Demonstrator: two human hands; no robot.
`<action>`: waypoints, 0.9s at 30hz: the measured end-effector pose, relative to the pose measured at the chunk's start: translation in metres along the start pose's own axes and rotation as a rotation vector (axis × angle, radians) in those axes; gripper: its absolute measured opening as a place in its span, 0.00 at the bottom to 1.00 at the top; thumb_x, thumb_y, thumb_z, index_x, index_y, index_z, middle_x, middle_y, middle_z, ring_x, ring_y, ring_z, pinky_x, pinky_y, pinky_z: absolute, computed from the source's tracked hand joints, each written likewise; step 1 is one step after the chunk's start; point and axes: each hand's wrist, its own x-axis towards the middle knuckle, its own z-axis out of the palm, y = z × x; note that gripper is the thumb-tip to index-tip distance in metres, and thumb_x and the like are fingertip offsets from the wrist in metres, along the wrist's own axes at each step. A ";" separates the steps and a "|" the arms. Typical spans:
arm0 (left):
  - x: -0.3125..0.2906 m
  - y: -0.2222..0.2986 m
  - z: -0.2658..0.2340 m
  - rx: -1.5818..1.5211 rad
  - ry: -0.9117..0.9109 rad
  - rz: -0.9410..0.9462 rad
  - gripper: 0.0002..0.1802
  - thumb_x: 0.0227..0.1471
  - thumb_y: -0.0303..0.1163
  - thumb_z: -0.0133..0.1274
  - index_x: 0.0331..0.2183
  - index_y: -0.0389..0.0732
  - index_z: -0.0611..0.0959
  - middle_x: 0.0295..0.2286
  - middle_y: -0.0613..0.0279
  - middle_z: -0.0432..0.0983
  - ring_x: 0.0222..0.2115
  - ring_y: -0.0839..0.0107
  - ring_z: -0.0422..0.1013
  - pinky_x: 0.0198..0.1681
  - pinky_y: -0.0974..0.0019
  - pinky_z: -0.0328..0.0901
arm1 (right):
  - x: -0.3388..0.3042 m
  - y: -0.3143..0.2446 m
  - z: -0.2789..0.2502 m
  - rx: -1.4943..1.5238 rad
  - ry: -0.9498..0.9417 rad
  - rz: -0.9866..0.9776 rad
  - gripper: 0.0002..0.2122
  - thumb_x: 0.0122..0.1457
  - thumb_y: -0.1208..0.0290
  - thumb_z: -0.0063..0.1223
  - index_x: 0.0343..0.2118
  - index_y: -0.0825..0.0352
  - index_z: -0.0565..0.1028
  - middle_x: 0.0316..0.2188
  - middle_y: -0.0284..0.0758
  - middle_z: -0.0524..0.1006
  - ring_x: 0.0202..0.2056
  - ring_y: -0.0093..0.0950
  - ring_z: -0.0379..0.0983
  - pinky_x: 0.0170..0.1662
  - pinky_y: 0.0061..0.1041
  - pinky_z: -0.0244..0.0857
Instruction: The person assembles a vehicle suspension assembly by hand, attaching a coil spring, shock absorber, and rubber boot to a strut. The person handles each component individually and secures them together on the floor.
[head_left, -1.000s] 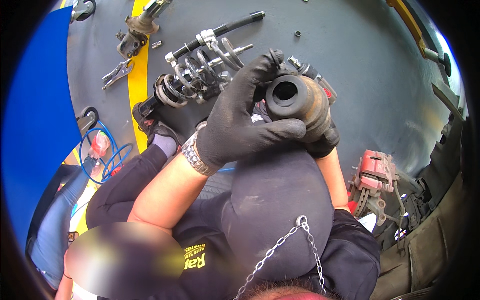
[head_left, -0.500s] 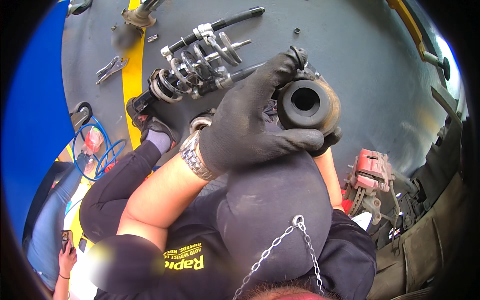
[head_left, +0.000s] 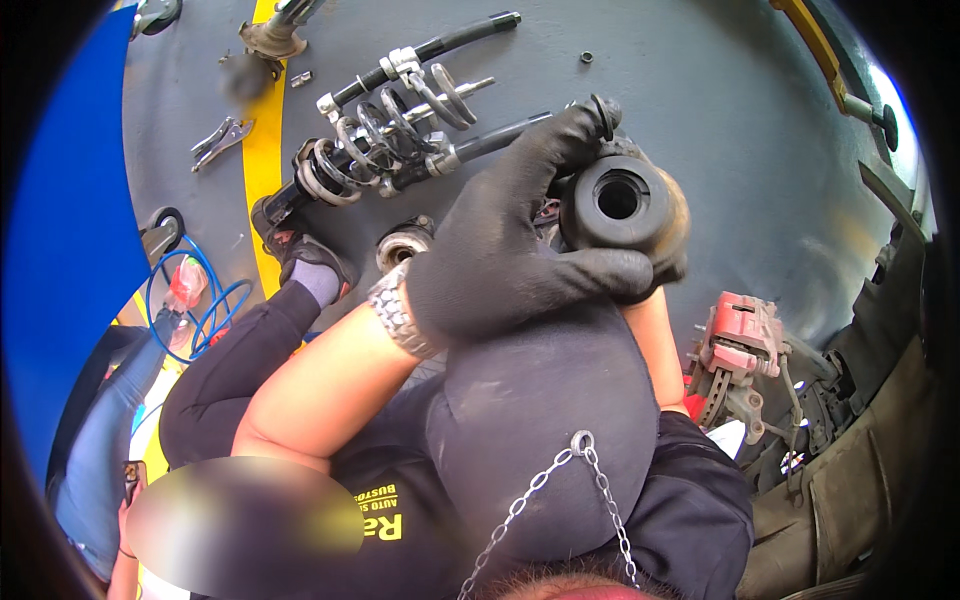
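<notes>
In a black glove, my left hand (head_left: 505, 245) grips a round black rubber part (head_left: 590, 215) with a hole through its middle. The thumb lies along its lower rim, and the fingers reach its top by a dark curved rim. Brown, rusty-looking material shows on the part's right side. My right hand (head_left: 672, 275), also gloved, is mostly hidden behind the part and closed against its far lower side. Beyond my hands a strut with a coil spring (head_left: 375, 135) lies on the floor, with a spring compressor (head_left: 405, 65) on its coils. A round metal piece (head_left: 403, 248) is beside my left wrist.
Locking pliers (head_left: 222, 140) lie by the yellow floor stripe (head_left: 263, 165). A small nut (head_left: 587, 57) is at the far side. To the right stands a red brake caliper (head_left: 742, 330). A blue hose (head_left: 215, 315) coils at left, near another person's jeans (head_left: 100, 425).
Both hands have shifted the rubber part slightly right, and its hole now faces me at a changed tilt, showing an inner ledge. The round metal piece by my left wrist is less covered.
</notes>
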 end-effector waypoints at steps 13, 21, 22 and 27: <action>-0.027 -0.117 -0.025 0.135 -0.070 -0.334 0.51 0.52 0.35 0.68 0.67 0.32 0.56 0.55 0.45 0.72 0.54 0.59 0.73 0.56 0.59 0.71 | -0.022 -0.026 -0.060 -0.603 -0.038 0.268 0.24 0.63 0.64 0.62 0.59 0.69 0.72 0.51 0.33 0.79 0.50 0.23 0.75 0.54 0.26 0.70; -0.036 -0.135 -0.018 0.229 0.162 -0.323 0.54 0.53 0.24 0.66 0.69 0.35 0.48 0.46 0.51 0.71 0.50 0.63 0.75 0.52 0.62 0.74 | 0.008 -0.034 -0.064 -0.697 0.014 0.286 0.27 0.60 0.61 0.64 0.59 0.69 0.72 0.35 0.28 0.78 0.27 0.14 0.67 0.25 0.15 0.58; -0.034 -0.132 -0.022 0.296 0.182 -0.299 0.54 0.54 0.24 0.65 0.70 0.36 0.47 0.46 0.51 0.71 0.49 0.63 0.75 0.51 0.62 0.74 | 0.010 -0.033 -0.059 -0.648 -0.030 0.276 0.27 0.61 0.61 0.63 0.59 0.69 0.71 0.35 0.28 0.78 0.25 0.13 0.66 0.24 0.14 0.55; -0.027 -0.135 -0.036 0.080 0.096 -0.319 0.48 0.58 0.25 0.62 0.70 0.38 0.52 0.49 0.48 0.74 0.50 0.64 0.75 0.55 0.63 0.71 | 0.011 -0.019 -0.075 -1.179 -0.320 -0.192 0.26 0.63 0.63 0.53 0.59 0.74 0.68 0.41 0.40 0.81 0.38 0.29 0.78 0.42 0.29 0.71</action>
